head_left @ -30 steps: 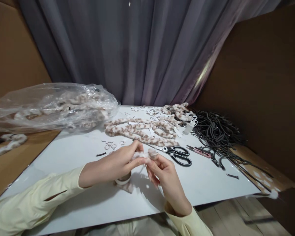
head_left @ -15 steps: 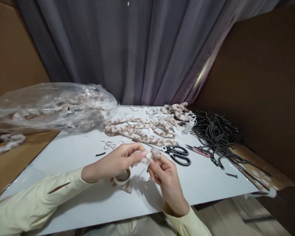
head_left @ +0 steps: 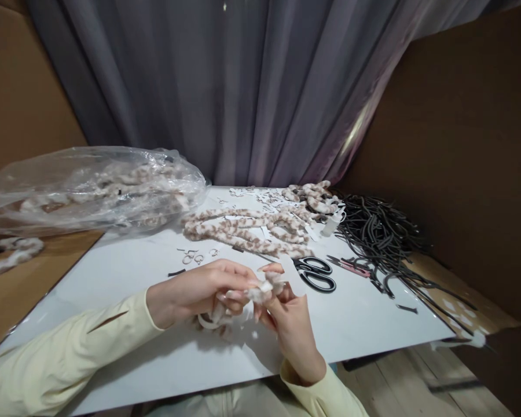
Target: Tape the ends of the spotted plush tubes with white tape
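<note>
My left hand (head_left: 212,289) pinches one side of a small piece of fluffy white-and-brown plush fabric (head_left: 259,294) above the near part of the table. The fingers of my right hand (head_left: 293,324) are closed on its other side, where a bit of white stands out; I cannot make out what that bit is. Below my left hand lies a roll of tape (head_left: 207,322), partly hidden, with more spotted plush around it. Black-handled scissors (head_left: 315,273) lie just beyond my right hand.
Spotted plush tubes (head_left: 247,231) and small metal rings (head_left: 193,258) are spread over the white table (head_left: 165,359). At the right lie a heap of black cords (head_left: 373,231), pink-handled snips (head_left: 351,266) and a small white bottle (head_left: 330,225). A clear plastic bag (head_left: 91,185) of plush sits at left.
My hands have shifted and turned slightly around the plush piece, showing more of its white fluff. My left hand now covers more of the tape roll.
</note>
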The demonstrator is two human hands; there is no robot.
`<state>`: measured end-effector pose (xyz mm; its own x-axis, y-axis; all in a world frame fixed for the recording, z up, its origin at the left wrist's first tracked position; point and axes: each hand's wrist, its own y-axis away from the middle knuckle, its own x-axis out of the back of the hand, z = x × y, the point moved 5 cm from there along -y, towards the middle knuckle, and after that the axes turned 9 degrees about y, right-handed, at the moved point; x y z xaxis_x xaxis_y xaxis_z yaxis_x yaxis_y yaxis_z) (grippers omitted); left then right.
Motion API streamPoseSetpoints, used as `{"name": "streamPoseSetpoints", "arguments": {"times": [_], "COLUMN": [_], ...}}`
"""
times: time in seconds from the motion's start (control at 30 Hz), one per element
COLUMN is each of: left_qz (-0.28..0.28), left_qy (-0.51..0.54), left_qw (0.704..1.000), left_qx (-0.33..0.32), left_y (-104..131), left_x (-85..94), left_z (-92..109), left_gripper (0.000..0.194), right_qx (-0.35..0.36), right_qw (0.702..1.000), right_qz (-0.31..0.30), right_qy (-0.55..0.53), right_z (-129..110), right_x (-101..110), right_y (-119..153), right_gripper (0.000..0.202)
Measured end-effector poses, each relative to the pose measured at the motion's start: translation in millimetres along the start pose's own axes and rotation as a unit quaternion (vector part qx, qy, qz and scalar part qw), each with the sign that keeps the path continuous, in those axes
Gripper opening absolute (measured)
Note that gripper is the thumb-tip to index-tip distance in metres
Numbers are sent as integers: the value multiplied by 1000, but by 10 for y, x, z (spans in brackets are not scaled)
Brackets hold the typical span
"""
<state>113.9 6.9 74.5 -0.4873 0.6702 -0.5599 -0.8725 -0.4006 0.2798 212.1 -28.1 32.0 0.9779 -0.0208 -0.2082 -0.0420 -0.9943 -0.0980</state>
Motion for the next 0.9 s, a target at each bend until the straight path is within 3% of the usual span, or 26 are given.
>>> {"name": "streamPoseSetpoints", "arguments": {"times": [0.13,0.23,0.37,0.57,0.73,0.8,0.9], "left_qz": [-19,23,109,125,125,118,131], "left_qy": [-4,-130,-325,-504,-589,-603,-579], "left_qw": [999,991,932,829,746,732,754], "left_qx": [36,14,-120,-208,-286,-295,-281], "left_y": [-21,-10,59,110,141,148,136], "left_x": [4,41,44,-26,-70,-82,-57], "left_z": [-63,-33,155,174,176,175,172], "left_gripper": [27,29,26,23,28,29,29], "right_qx": [10,14,4,-14,-15,-17,-22], "right_qw": [1000,999,999,1000,1000,999,999], "right_qz": [17,33,37,21,-23,-31,-37], "right_qy": [12,13,21,9,-7,-6,-8], "right_z": [-51,-70,-57,-45,-94,-110,-105], "right_x": [18,38,48,33,-9,-15,-30], "right_y": [19,8,-17,-17,-11,-10,-8], "right_gripper": [39,35,31,28,26,25,26]}}
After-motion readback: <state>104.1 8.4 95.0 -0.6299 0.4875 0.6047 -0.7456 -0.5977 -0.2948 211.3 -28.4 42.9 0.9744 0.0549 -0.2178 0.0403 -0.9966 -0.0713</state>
